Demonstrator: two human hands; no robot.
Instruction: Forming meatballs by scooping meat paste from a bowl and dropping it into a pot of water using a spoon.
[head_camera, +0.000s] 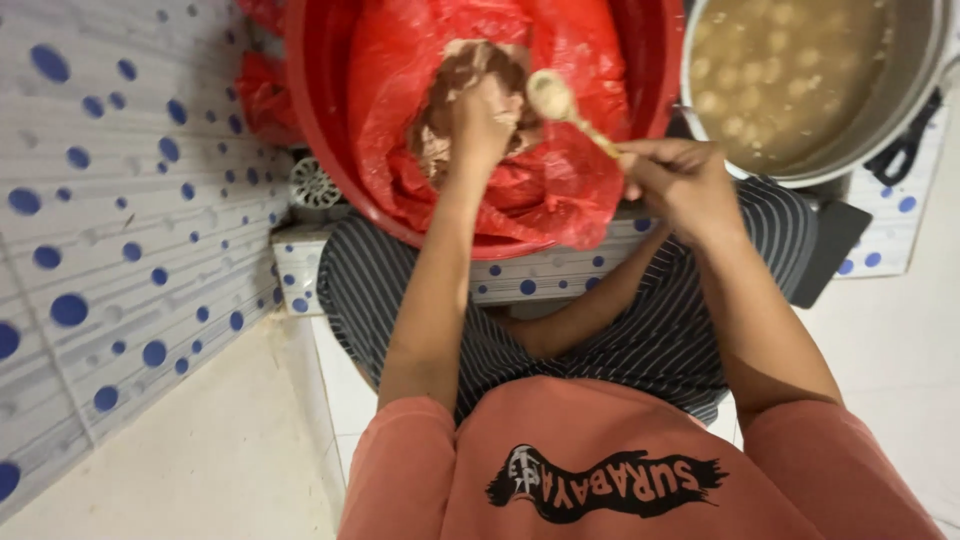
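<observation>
Two hands at work: left hand (487, 118) closed on a lump of brown paste (462, 75) in the red-lined basin (320, 90), right hand (678, 182) pinching a spoon (562, 108) by its handle. Soft, sticky, probably light — best scooped, not gripped.

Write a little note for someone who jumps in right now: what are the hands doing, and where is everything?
Left hand: sunk in the brown paste, closed on a lump.
Right hand: grips the wooden spoon, bowl raised beside the left hand.
Paste sits in a red plastic bag lining the red basin.
Metal pot on the right holds cloudy broth with pale balls.
Done: many balls already in the pot.
Left: plenty of paste in the bag.
</observation>
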